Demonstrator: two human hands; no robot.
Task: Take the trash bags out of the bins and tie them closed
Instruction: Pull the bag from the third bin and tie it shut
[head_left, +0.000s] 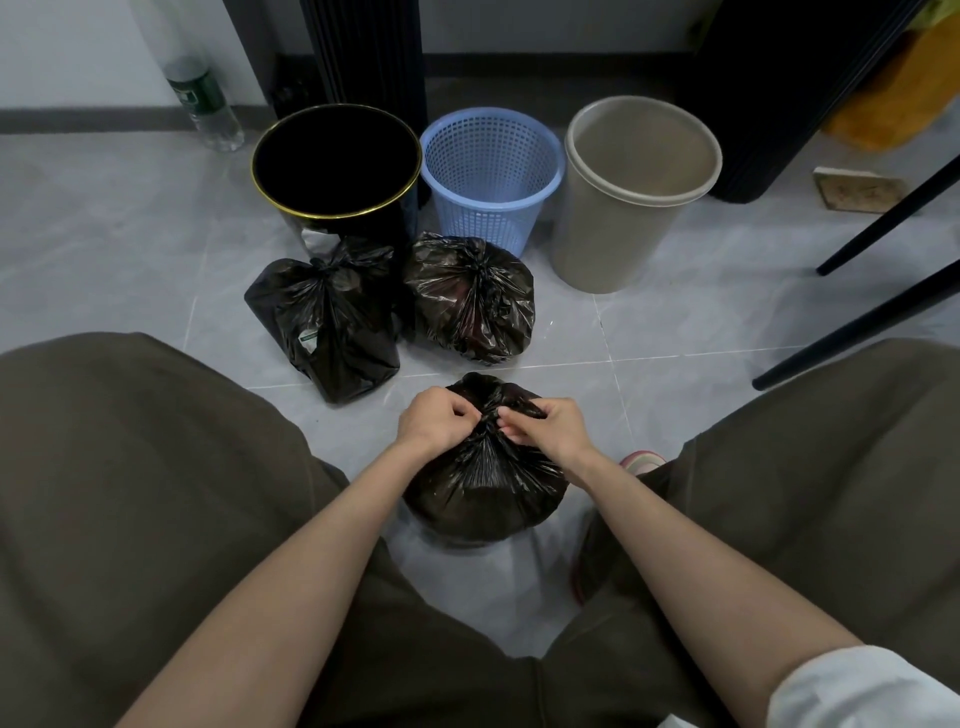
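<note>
The floor is laid with pale grey marbled tiles. A white wall is edged by a dark skirting board. Slim black slanted furniture legs are seen at right.

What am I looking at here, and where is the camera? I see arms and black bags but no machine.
There is no machine: a person does the job with bare hands. The single picture comes from a wide-angle camera worn on the head, looking forward and down, so the arms reach in from below and the brown trouser knees fill both sides. The left hand and the right hand pinch the gathered neck of a black trash bag on the tiled floor. Beyond it lie the left tied bag and the right tied bag. Behind those stand a black bin with a gold rim, too dark inside to judge, then a blue mesh basket and a beige bin, both without bags. A plastic bottle is by the wall.
</note>
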